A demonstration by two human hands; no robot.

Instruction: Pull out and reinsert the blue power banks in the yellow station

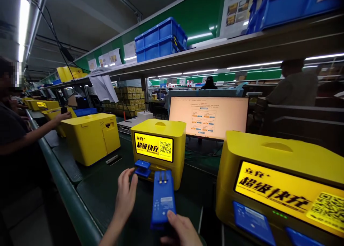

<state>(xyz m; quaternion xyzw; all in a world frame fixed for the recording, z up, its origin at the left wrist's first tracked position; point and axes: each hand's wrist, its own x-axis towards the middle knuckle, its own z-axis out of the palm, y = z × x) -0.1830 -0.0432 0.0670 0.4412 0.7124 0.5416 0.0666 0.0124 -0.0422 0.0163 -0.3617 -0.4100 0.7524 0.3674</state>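
Observation:
My right hand grips the near end of a blue power bank, holding it lengthwise with its cable end pointing at a yellow charging station with a lit screen. My left hand reaches toward two blue power banks sticking out of that station's lower slots. Its fingers are loosely curled, their tips at the power banks' edge, holding nothing.
A second yellow station stands close at right, a closed yellow box at left. A monitor glows behind. A co-worker's arm reaches over the bench at left. Blue bins sit on the shelf above.

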